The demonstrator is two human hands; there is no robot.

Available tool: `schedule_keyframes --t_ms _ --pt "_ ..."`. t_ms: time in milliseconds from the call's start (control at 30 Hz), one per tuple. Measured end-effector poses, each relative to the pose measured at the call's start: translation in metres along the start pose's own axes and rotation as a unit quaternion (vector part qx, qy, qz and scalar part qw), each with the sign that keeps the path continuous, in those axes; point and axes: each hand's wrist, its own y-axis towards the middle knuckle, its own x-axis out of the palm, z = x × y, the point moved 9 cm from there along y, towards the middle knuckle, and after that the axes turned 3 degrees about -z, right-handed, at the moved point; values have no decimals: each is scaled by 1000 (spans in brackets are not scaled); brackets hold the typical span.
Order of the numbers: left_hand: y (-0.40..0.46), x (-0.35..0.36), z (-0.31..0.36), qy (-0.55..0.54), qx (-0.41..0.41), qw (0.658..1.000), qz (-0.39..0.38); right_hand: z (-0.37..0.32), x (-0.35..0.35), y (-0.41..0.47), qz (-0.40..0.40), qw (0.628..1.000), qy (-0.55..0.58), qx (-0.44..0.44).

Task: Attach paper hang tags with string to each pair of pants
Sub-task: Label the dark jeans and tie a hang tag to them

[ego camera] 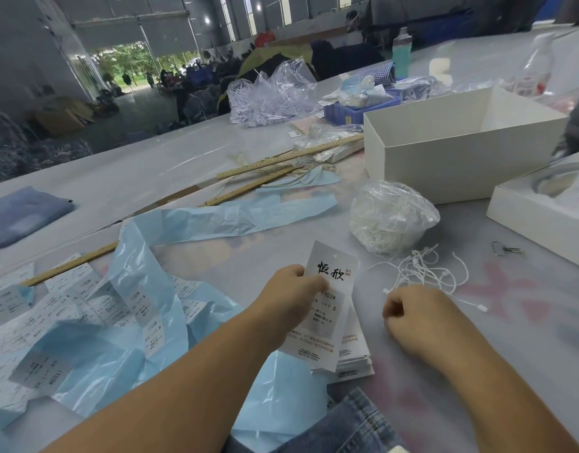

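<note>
- My left hand (pixel 293 291) pinches one paper hang tag (pixel 327 302) by its left edge, thumb on the printed face, and holds it raised and tilted, punched hole uppermost.
- The stack of tags (pixel 352 358) lies flat on the table (pixel 183 165) directly under the held tag, its lower right corner showing.
- My right hand (pixel 418 317) sits at 3 o'clock from the held tag, fingers curled under. A white string end shows at the knuckles, but I cannot tell whether the fingers grip it.
- The loose strings (pixel 425 273) lie tangled on the table at 12 o'clock from my right hand.
- The bag of strings (pixel 391 217), clear plastic, stands at 12 o'clock from the loose strings, beside a white box (pixel 445 152).
- Denim pants (pixel 343 426) lie at 6 o'clock, at the near table edge, between my forearms.
- Crumpled blue tissue paper (pixel 144 289) and scattered size labels (pixel 85 305) cover the table at 9 o'clock.
- Wooden rulers (pixel 291 156) lie at 12 o'clock, beyond the tissue.
</note>
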Motion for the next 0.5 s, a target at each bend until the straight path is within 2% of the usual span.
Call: schedule_keyframes --t_ms 100,200,367,500 --pt "-1 2 2 3 8 1000 -1 -1 -9 4 98 994 -35 -34" --pt "-2 5 3 8 14 1000 -8 5 1 10 83 992 -94 -8" --pt "-5 13 4 26 22 999 -24 6 0 11 79 996 -28 9" --pt "-6 13 4 31 23 999 -23 -4 -2 10 103 993 -45 -30"
